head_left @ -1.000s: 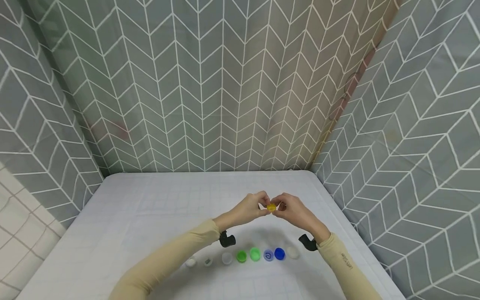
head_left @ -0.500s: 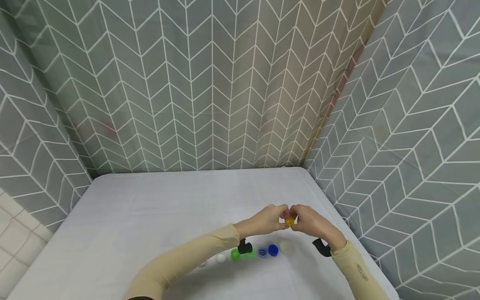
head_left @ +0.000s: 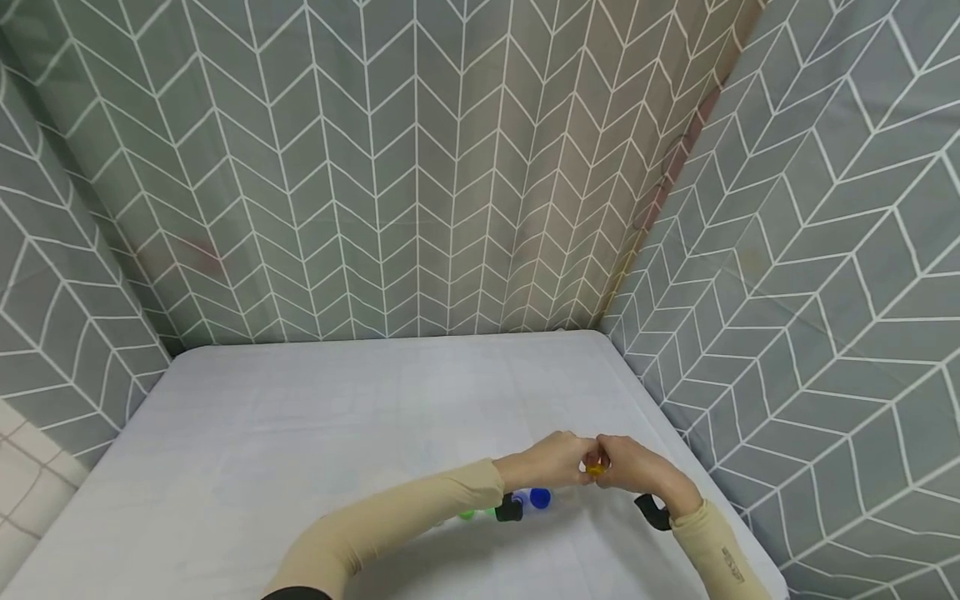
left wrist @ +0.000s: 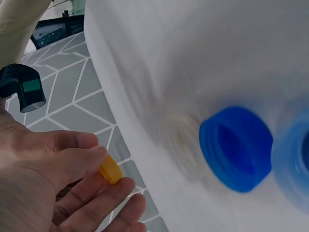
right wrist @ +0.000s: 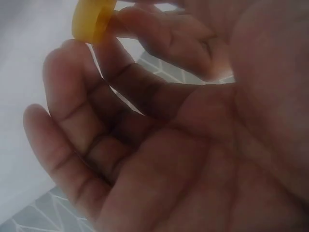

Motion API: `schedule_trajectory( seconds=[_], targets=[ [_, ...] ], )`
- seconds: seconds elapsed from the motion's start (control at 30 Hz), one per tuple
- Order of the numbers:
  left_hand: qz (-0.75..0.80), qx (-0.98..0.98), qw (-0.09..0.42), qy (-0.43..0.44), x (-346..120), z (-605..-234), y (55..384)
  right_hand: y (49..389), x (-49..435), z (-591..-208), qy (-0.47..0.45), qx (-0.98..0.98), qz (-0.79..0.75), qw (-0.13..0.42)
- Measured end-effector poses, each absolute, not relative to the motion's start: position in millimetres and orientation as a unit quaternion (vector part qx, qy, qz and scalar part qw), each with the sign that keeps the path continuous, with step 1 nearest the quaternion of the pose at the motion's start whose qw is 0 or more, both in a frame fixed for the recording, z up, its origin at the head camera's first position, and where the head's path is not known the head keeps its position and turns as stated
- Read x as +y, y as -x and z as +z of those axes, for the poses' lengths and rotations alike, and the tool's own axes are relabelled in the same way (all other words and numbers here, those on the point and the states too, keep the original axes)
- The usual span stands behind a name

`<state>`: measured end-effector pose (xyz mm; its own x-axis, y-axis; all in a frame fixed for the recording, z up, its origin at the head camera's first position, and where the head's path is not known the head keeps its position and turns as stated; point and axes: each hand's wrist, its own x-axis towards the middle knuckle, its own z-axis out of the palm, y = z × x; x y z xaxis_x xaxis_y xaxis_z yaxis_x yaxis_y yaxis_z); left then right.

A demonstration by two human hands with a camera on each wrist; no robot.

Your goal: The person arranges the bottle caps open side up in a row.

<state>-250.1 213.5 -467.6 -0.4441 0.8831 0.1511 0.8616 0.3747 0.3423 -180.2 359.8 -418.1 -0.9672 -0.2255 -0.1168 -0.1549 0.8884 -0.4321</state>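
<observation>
A small yellow bottle cap [head_left: 596,470] is between my two hands, above the right part of the table. My left hand [head_left: 553,460] pinches it from the left with thumb and fingers. From the other side, my right hand [head_left: 636,465] pinches it too. In the left wrist view the yellow cap [left wrist: 111,170] shows at the fingertips, its far part hidden by the thumb. The right wrist view has the yellow cap [right wrist: 91,21] at its top edge, with the lower fingers loosely bent beneath.
A row of caps lies on the white table [head_left: 337,400] below my hands. It includes a blue cap [left wrist: 236,150], a clear cap [left wrist: 181,145], a light blue cap [left wrist: 294,159] and a green cap [head_left: 467,515]. My left sleeve [head_left: 405,508] hides others. Patterned curtains [head_left: 810,333] border the table.
Both hands have moved right and nearer to me with the yellow cap between them. They have come closer together, and my left arm now covers more of the row. The head view has shifted slightly.
</observation>
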Motion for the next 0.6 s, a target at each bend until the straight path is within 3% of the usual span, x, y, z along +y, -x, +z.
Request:
schedule_trajectory(
  seconds=[0.6],
  targets=[
    [0.155,0.831,0.050,-0.531,220.8,-481.2,242.2,181.7,373.7,-446.1,0.125,0.958,-0.245,0.084]
  ],
)
